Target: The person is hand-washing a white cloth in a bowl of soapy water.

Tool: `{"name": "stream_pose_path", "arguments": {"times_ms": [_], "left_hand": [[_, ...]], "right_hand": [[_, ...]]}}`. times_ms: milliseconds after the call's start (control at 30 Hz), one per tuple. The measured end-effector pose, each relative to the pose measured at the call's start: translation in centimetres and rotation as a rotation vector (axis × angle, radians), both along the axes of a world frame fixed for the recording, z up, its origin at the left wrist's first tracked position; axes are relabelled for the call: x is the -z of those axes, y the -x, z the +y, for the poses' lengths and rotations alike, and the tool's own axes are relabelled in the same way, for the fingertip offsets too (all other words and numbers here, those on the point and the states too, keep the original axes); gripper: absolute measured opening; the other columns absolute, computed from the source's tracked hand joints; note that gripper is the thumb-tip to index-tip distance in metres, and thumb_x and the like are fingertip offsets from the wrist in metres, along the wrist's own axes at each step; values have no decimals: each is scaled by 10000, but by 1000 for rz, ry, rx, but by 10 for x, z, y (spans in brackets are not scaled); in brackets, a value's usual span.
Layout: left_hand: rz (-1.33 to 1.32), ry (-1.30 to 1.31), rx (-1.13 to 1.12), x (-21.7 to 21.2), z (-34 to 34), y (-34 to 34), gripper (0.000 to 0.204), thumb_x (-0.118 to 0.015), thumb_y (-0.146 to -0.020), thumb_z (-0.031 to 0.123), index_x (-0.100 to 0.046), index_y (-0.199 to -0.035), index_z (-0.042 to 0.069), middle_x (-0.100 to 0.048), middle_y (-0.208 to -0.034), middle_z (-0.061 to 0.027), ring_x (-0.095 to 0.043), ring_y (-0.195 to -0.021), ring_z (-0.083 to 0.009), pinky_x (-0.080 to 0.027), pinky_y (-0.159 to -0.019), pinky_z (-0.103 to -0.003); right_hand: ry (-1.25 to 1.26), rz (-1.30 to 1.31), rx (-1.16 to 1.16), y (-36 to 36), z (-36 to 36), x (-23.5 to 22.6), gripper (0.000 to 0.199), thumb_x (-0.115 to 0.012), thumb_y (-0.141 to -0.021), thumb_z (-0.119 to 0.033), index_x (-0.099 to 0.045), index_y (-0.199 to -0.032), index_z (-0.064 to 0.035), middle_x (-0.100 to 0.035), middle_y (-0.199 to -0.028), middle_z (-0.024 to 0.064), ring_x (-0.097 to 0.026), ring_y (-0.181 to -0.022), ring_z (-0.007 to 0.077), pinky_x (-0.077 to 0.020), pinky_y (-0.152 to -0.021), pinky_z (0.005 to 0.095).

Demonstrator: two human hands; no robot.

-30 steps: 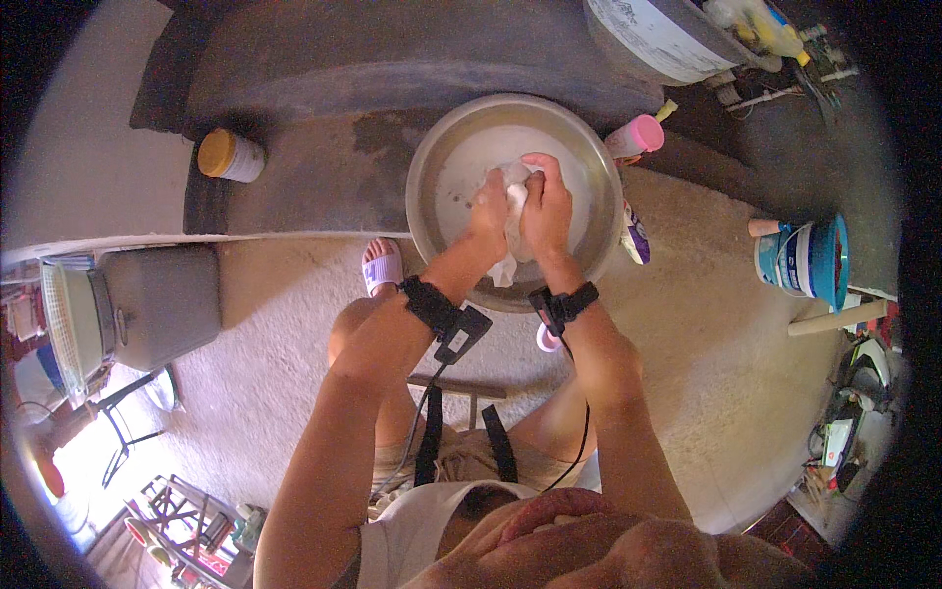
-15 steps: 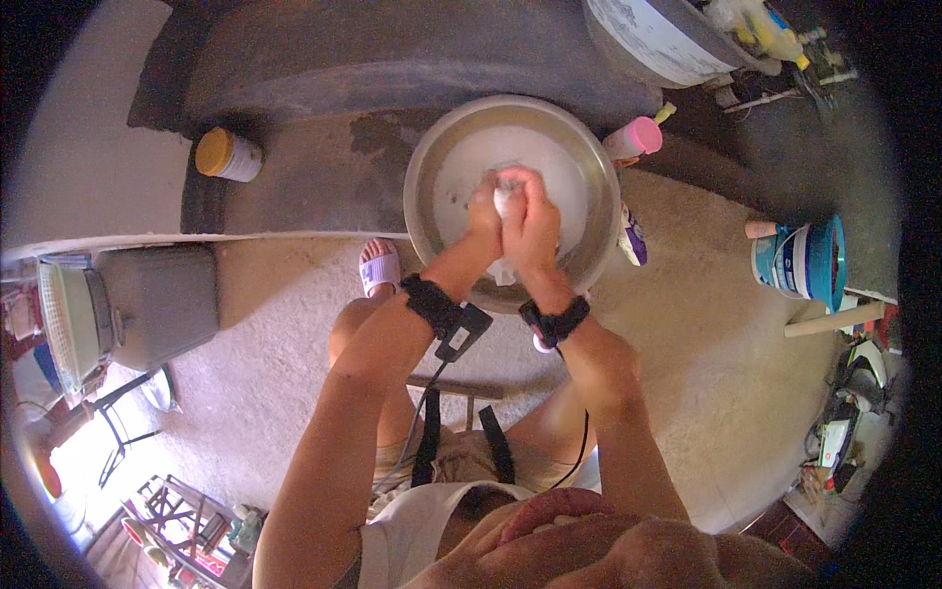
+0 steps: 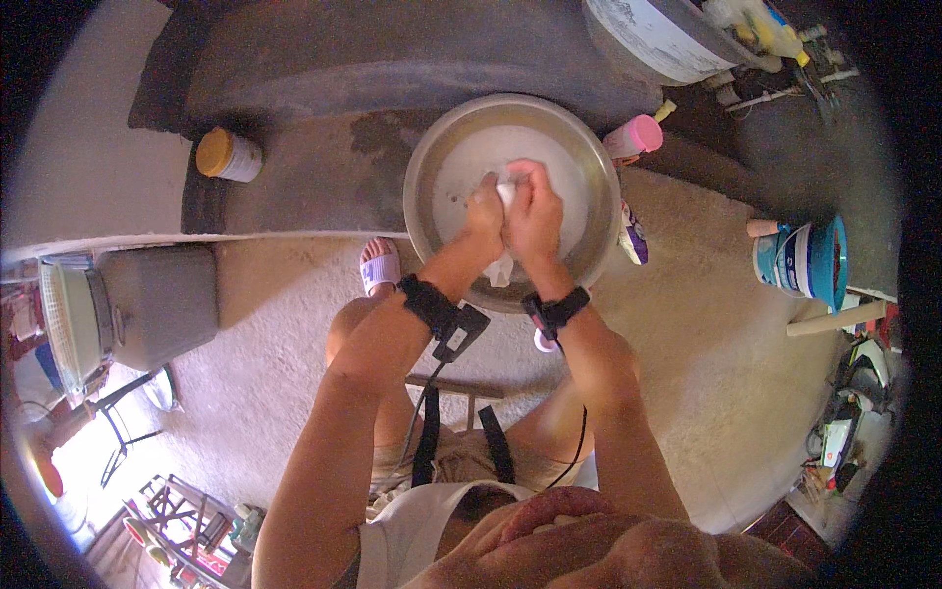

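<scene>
A wide metal basin (image 3: 422,167) of soapy, milky water stands on the concrete floor in front of me. Both hands are over it, pressed together around a white wet cloth (image 3: 506,189). My left hand (image 3: 483,208) grips the cloth from the left, fingers curled shut. My right hand (image 3: 535,201) clasps it from the right and above. A tail of the cloth (image 3: 498,268) hangs below the hands toward the near rim. Black straps sit on both wrists.
A jar with a yellow lid (image 3: 226,155) stands at the left on the wet step. A pink-capped bottle (image 3: 633,137) and a small sachet (image 3: 633,239) lie right of the basin. A blue bucket (image 3: 810,260) stands farther right, a large grey tub (image 3: 657,34) behind. My sandalled foot (image 3: 380,265) is near the basin.
The hands have drawn closer together, bunching the cloth between them, and shifted slightly toward the basin's middle. The cloth was more spread out a second ago.
</scene>
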State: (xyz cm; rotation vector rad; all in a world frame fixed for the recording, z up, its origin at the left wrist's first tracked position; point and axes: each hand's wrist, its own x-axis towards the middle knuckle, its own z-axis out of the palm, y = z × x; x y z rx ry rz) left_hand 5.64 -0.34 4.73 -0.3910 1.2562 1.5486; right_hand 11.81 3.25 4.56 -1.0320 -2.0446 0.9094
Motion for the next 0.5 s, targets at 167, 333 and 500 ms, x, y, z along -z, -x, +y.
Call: {"name": "stream_pose_path", "arguments": {"times_ms": [167, 333, 500], "left_hand": [[147, -8, 59, 7, -7, 14, 354, -348, -923, 345, -573, -940, 72, -604, -877, -86, -589, -741, -234, -475, -651, -358], [58, -146, 38, 45, -19, 26, 371, -316, -928, 314, -584, -992, 65, -607, -960, -94, -599, -834, -243, -482, -747, -363], [535, -53, 267, 22, -8, 1, 327, -335, -921, 260, -573, -998, 51, -608, -938, -125, -604, -870, -253, -489, -738, -394]], "right_hand": [[22, 122, -118, 12, -19, -9, 176, -448, -840, -62, -556, -968, -114, -632, -806, 134, -611, -718, 348, -469, -621, 407], [-73, 199, -186, 21, -15, -14, 136, -468, -852, -75, -566, -941, -107, -635, -783, 136, -616, -704, 347, -473, -615, 408], [-22, 46, -22, 2, -3, -4, 119, -472, -853, -56, -568, -920, -79, -628, -770, 126, -615, -676, 292, -475, -621, 356]]}}
